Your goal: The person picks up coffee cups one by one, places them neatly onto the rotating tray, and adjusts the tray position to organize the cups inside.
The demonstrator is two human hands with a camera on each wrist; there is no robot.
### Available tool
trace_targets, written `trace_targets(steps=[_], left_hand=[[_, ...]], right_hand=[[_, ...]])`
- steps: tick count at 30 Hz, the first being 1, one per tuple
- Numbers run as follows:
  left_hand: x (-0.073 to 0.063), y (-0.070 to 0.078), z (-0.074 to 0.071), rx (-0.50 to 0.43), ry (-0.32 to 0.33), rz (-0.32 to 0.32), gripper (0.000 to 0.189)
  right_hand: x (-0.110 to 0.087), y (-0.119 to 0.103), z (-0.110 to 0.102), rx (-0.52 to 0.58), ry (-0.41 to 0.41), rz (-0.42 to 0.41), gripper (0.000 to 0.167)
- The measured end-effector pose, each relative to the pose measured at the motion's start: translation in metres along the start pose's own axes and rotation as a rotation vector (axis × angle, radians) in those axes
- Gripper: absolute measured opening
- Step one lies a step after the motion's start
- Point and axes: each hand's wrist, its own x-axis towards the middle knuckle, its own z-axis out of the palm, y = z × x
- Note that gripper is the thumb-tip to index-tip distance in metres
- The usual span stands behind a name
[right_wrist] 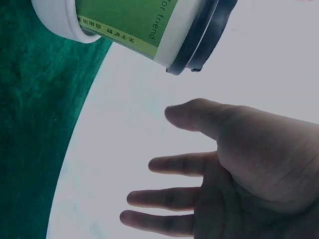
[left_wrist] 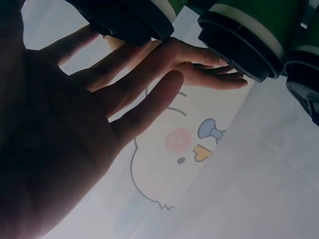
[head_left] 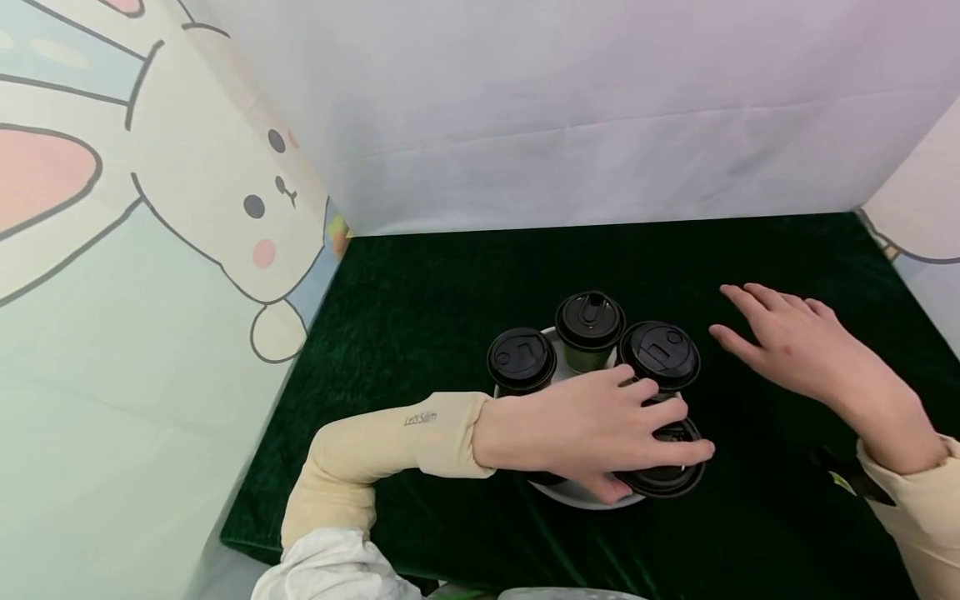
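Several paper coffee cups with black lids stand together on a round white tray (head_left: 573, 497). One cup (head_left: 590, 321) is at the back, another (head_left: 521, 358) at the left and a third (head_left: 660, 354) at the right. My left hand (head_left: 592, 425) reaches across the tray, fingers spread over the lid of the front right cup (head_left: 663, 483). In the left wrist view its fingers are extended, with tips close to a dark lid (left_wrist: 132, 22). To the right of the cups, my right hand (head_left: 802, 346) is held apart, fingers extended and holding nothing. A green-and-white cup sleeve (right_wrist: 124, 22) shows beyond its thumb.
Dark green velvet cloth (head_left: 435, 308) covers the table. A white backdrop (head_left: 570, 117) rises behind it, and a panel with a cartoon rabbit (head_left: 217, 167) borders the left side. A pale object (head_left: 570, 593) shows at the front edge.
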Motion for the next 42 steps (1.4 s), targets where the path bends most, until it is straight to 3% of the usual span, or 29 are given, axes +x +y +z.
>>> trace_targets(steps=[5, 13, 21, 30, 42], left_hand=[[0.003, 0.003, 0.005, -0.005, -0.047, 0.010, 0.080], [0.005, 0.006, 0.011, 0.003, -0.040, 0.012, 0.076], [0.009, 0.006, 0.015, 0.014, -0.104, -0.003, 0.079], [0.011, 0.006, 0.020, 0.010, -0.111, -0.023, 0.080], [0.009, 0.005, 0.025, -0.019, -0.074, -0.039, 0.085]], right_hand=[[0.001, -0.001, 0.001, 0.008, -0.005, -0.003, 0.069], [0.003, -0.003, 0.000, 0.019, 0.030, -0.008, 0.068], [0.004, -0.006, -0.001, 0.008, 0.036, -0.008, 0.067], [0.005, -0.006, 0.001, 0.011, 0.017, -0.011, 0.066], [0.006, -0.006, 0.002, 0.008, 0.038, -0.018, 0.065]])
